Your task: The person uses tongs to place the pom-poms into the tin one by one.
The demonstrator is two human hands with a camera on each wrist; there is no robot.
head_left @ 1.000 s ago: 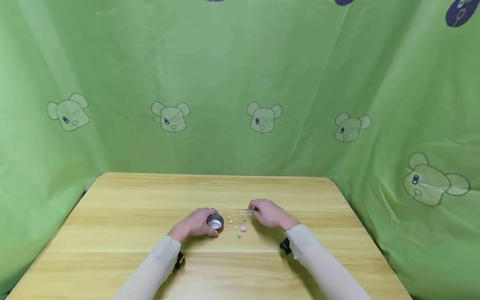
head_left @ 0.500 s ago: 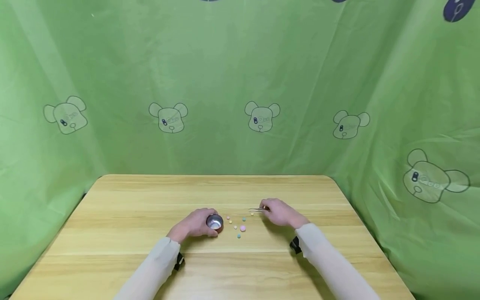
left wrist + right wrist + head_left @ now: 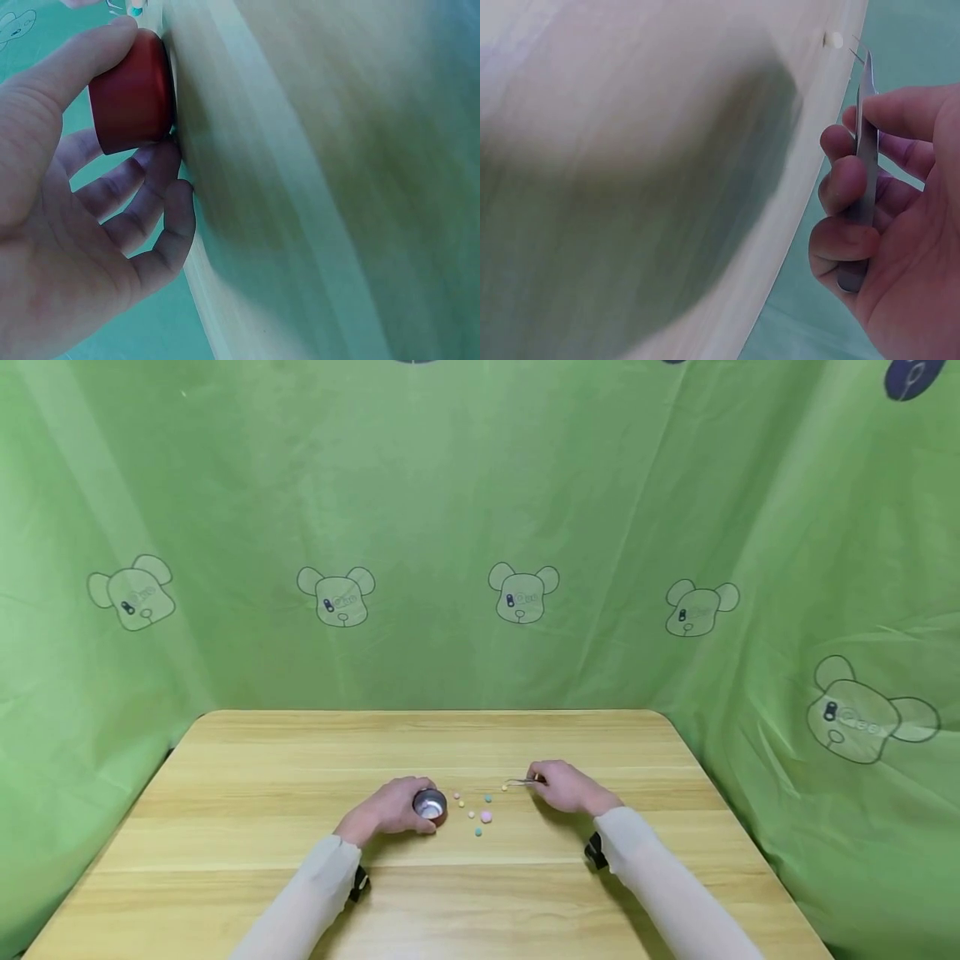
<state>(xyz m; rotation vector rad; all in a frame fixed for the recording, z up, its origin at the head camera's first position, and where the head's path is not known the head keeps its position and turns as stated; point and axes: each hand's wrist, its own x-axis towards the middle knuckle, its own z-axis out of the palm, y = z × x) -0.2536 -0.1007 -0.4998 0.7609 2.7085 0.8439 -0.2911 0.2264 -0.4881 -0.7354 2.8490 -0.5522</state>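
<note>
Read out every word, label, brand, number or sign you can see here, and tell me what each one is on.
No text can be read for certain.
Bear faces printed on the green curtain: letter-like marks, too small and blurred to read.
Red cup: no lettering on the side that shows.
Tweezers: none visible.

The person's left forearm and right forearm reach in from the near side, slanting toward each other. The left hand is curved in a grip, its thumb on the near side and its fingers toward the far side (the little finger bent too). The right hand, slightly farther off, grips with curled fingers and an extended thumb.
</note>
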